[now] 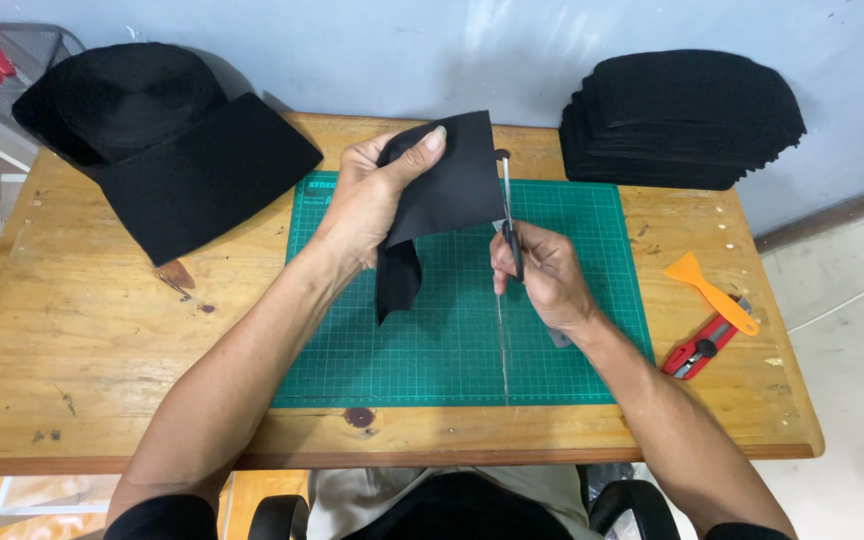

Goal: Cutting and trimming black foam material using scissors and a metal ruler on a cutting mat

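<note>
My left hand (367,200) holds a piece of black fabric (442,195) up above a green cutting mat (452,340), thumb pressed on its upper face. A narrow tail of the fabric hangs down toward the mat. My right hand (542,275) grips a pair of scissors (508,215), whose blades point up along the fabric's right edge.
A wooden table (82,330) carries a roll of black fabric (142,130) at the back left and a stack of cut black pieces (682,120) at the back right. An orange scraper (710,290) and a red utility knife (702,348) lie at the right. A mesh basket (12,55) stands far left.
</note>
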